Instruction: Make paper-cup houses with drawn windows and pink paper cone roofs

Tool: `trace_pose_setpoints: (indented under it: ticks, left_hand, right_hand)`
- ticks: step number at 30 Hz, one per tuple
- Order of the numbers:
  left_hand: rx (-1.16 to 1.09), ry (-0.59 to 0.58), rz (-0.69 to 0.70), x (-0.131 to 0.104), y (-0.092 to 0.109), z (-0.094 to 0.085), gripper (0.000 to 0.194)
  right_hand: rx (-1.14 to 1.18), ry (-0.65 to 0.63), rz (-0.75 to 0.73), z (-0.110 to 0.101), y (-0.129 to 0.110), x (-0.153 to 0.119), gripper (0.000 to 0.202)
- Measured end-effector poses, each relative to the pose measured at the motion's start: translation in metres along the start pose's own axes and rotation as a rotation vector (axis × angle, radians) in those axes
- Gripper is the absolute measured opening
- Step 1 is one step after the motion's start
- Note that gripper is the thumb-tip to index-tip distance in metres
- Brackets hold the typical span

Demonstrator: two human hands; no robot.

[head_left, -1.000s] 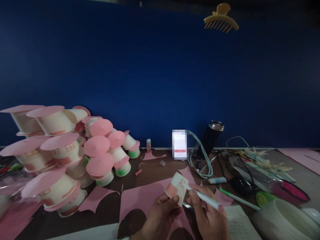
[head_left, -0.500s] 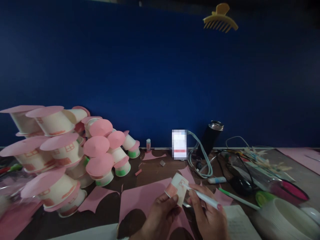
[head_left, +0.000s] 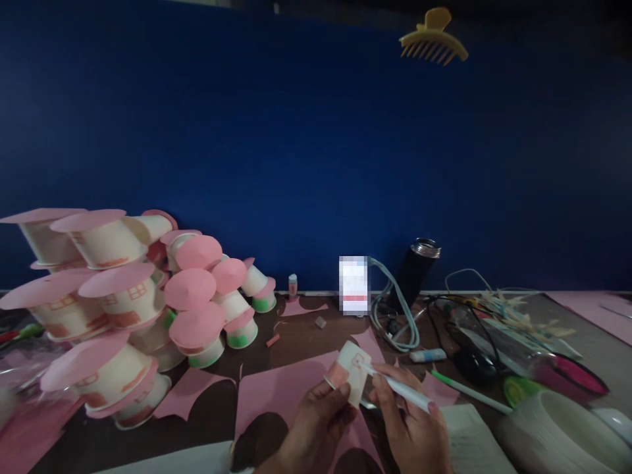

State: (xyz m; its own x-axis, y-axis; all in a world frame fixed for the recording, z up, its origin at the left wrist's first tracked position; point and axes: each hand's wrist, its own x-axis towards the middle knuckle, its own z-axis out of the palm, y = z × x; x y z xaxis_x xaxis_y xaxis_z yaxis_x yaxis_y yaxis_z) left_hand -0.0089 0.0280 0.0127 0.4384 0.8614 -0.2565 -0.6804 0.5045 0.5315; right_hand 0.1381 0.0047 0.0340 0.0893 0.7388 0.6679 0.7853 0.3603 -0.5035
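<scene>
My left hand [head_left: 323, 415] grips a small white paper cup [head_left: 356, 385], tilted on its side, with a pink-red patch and a small red window outline on its wall. A white marker [head_left: 402, 390] with a pinkish end is held in my right hand [head_left: 412, 421] like a pen, its tip touching the cup at the drawn window. Beneath both hands lies a pink paper sheet [head_left: 266, 388] with round holes cut out of it. The far side of the cup is hidden.
Stacked paper cups with pink paper roofs [head_left: 118, 296] fill the left. At the back stand a small bottle [head_left: 293, 287], a blurred bright screen [head_left: 354, 284] and a black flask [head_left: 417, 273]. To the right lie a glue tube [head_left: 427, 355], a green-tipped pen [head_left: 469, 391] and a white cup-like container [head_left: 557, 434].
The marker tip has shifted very slightly on the drawn window, and the outline looks a little changed. Both hands keep nearly the same place and hold.
</scene>
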Motion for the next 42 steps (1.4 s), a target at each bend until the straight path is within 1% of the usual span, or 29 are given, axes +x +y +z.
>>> trace_pose_setpoints:
  ticks: [10, 16, 22, 29, 33, 37, 40, 42]
  left_hand:
    - [-0.011, 0.006, -0.016, 0.0019, -0.0007, -0.0024, 0.032]
    - [-0.051, 0.001, -0.011, -0.0008, 0.0021, 0.0013, 0.039]
    - [-0.079, 0.004, -0.027, -0.0011, 0.0035, 0.0006, 0.033]
    - [-0.063, 0.01, -0.009, -0.0006, 0.003, 0.0011, 0.034]
    - [-0.067, 0.03, -0.012, 0.0002, 0.0028, 0.0029, 0.039]
    - [-0.058, 0.071, 0.001, 0.0025, 0.001, 0.0023, 0.036]
    - [-0.054, 0.105, -0.022, 0.004, -0.0006, 0.0005, 0.034]
    - [-0.048, 0.101, -0.025, 0.0034, -0.0008, 0.0, 0.034]
  right_hand:
    - [-0.001, -0.011, -0.006, -0.0011, -0.0006, 0.0014, 0.02]
    - [0.004, -0.01, 0.006, 0.0001, 0.0014, 0.0001, 0.021]
    - [-0.003, -0.004, -0.011, -0.0004, 0.001, 0.0008, 0.02]
    - [-0.003, -0.021, -0.003, -0.0004, 0.0029, -0.0008, 0.02]
    - [0.047, 0.006, 0.022, -0.0034, -0.0003, -0.0004, 0.018]
    - [0.083, 0.021, 0.075, -0.0079, -0.0042, 0.0038, 0.018]
    - [0.069, 0.045, 0.056, -0.009, -0.004, 0.0068, 0.017]
    - [0.057, 0.043, 0.04, -0.0087, -0.003, 0.0075, 0.017]
